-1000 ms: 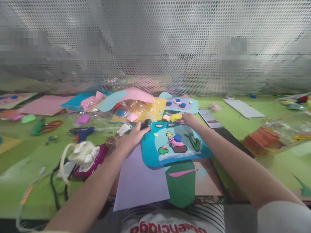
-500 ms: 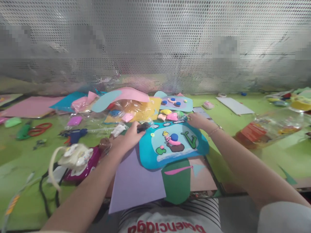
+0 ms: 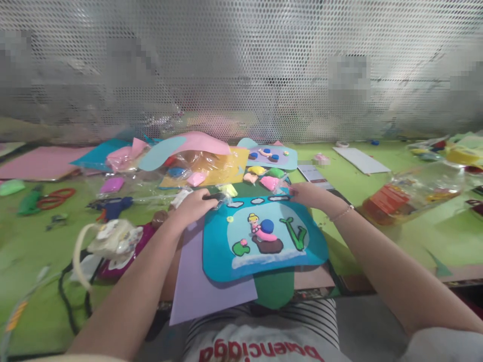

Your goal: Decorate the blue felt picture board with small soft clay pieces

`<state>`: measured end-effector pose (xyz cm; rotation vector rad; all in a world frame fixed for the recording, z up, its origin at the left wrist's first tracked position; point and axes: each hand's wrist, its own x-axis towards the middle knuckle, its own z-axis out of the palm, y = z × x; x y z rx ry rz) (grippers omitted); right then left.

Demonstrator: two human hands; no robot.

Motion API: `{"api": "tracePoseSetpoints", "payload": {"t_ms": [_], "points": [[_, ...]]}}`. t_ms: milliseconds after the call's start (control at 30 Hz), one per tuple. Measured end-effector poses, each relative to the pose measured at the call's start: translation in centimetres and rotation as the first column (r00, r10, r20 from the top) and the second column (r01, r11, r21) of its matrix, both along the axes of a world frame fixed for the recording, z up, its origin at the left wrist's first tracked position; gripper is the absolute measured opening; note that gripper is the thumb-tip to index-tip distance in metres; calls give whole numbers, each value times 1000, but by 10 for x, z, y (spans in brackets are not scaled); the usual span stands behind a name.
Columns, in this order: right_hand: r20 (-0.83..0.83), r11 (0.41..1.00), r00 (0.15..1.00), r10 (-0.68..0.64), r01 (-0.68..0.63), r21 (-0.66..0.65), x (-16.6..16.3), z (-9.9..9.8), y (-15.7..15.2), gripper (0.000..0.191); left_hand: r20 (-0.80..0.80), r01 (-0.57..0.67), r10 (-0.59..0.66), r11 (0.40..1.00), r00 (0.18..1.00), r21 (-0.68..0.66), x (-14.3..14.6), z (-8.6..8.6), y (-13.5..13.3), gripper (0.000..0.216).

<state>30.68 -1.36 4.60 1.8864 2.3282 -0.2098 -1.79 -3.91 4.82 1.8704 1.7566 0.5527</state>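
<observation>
A blue foam picture [image 3: 264, 269] with rounded corners lies between my hands, tilted, over other sheets. Clay shapes decorate it: a yellow-haired mermaid with a pink tail and a blue disc, a brown rock, green weed and white ovals. My left hand [image 3: 194, 205] is closed at its upper left corner. Beside those fingertips lies a dark lump [image 3: 219, 197] in clear plastic; whether they touch it I cannot tell. My right hand [image 3: 311, 195], wearing a bracelet, pinches the upper right edge, its fingertips partly hidden.
Under the picture are a lilac sheet [image 3: 211, 296] and a green piece [image 3: 277, 291]. Clay packets [image 3: 269, 182] lie behind it. Leftward are a glue gun [image 3: 115, 207], red-handled scissors [image 3: 56, 198] and a cream-and-purple device [image 3: 116, 246]. A plastic bottle [image 3: 415, 193] lies right.
The blue picture has come nearer to me and tilted, covering more of the green piece and lilac sheet. Both hands stay at its upper corners, and a yellow packet now shows behind it.
</observation>
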Motion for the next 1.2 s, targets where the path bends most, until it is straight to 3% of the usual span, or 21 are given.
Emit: {"api": "tracePoseSetpoints", "payload": {"t_ms": [167, 300, 400, 533, 633, 733, 900, 1033, 1200], "points": [[34, 999, 999, -5, 4, 36, 4, 8, -4, 18, 285, 48, -63, 997, 957, 59, 10, -4, -5, 22], [7, 976, 998, 60, -60, 209, -3, 22, -9, 34, 615, 59, -57, 998, 787, 16, 24, -14, -9, 29], [-165, 928, 971, 175, -106, 359, -17, 31, -18, 33, 735, 66, -59, 998, 675, 19, 32, -21, -12, 41], [-373, 825, 780, 503, -306, 474, -40, 32, -34, 29, 590, 75, -90, 996, 803, 50, 36, -25, -16, 39], [-416, 757, 658, 628, -393, 521, -53, 25, -42, 27, 505, 42, -87, 994, 859, 99, 37, -27, -18, 39], [-518, 758, 570, 638, -347, 552, -60, 17, -45, 26, 488, 15, -66, 994, 870, 108, 37, -31, -18, 34], [-698, 839, 486, 526, -162, 519, -64, 7, -49, 24, 510, 66, -109, 993, 853, 102, 38, -32, -24, 35], [-657, 768, 455, 601, -104, 632, -68, 4, -56, 18, 424, 194, -274, 955, 863, 222, 42, -25, -35, 32], [-588, 697, 384, 712, -291, 655, -80, -3, -68, 24, 256, 294, -351, 926, 901, 238, 52, -16, -47, 24]]}}
